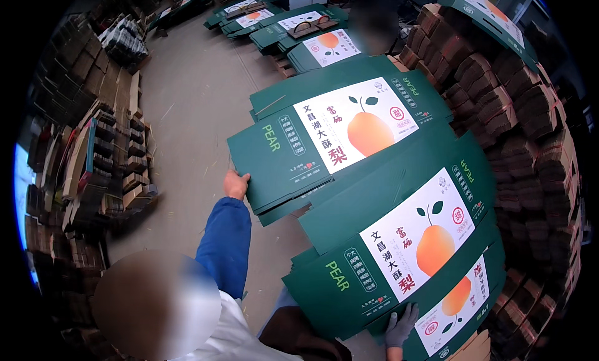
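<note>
The grey-gloved right hand (400, 328) lies where the nearest flattened fruit carton (458, 303) meets the middle flattened carton (417, 233), its grip unclear. Beyond, the bare left hand (236, 185) is closed on the left edge of the farther flattened carton (349, 127); a one-sided pull could skew this carton or crease its flaps, short of the green cartons (327, 49) behind.

Light-green lettering (271, 138) marked a flat dark-green cardboard carton (265, 169); its rectangular white panel (353, 125) bore black-and-red characters (318, 129).
</note>
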Action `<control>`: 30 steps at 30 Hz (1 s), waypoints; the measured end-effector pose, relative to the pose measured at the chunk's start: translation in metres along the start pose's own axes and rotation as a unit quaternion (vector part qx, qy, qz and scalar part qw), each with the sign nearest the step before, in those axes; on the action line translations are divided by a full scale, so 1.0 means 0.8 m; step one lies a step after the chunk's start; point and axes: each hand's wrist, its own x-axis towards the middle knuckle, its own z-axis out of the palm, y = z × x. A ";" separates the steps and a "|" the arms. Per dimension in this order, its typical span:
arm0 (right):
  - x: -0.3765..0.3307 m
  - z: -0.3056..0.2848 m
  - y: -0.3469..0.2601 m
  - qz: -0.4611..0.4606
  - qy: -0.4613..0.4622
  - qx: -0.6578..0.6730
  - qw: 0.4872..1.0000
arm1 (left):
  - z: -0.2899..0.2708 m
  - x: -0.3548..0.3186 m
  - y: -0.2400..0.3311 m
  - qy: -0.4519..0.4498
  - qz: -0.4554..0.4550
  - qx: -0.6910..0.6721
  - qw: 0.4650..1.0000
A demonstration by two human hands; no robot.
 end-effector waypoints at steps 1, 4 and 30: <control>0.000 0.002 -0.001 -0.002 -0.001 -0.002 1.000 | -0.001 0.001 -0.003 0.008 -0.006 -0.007 1.000; -0.001 0.010 0.000 -0.007 0.001 -0.018 1.000 | 0.000 -0.004 -0.002 0.034 -0.017 -0.033 0.999; 0.398 -0.113 -0.442 0.055 -0.077 0.936 0.339 | -0.325 -0.208 0.082 -0.145 0.174 -0.505 0.833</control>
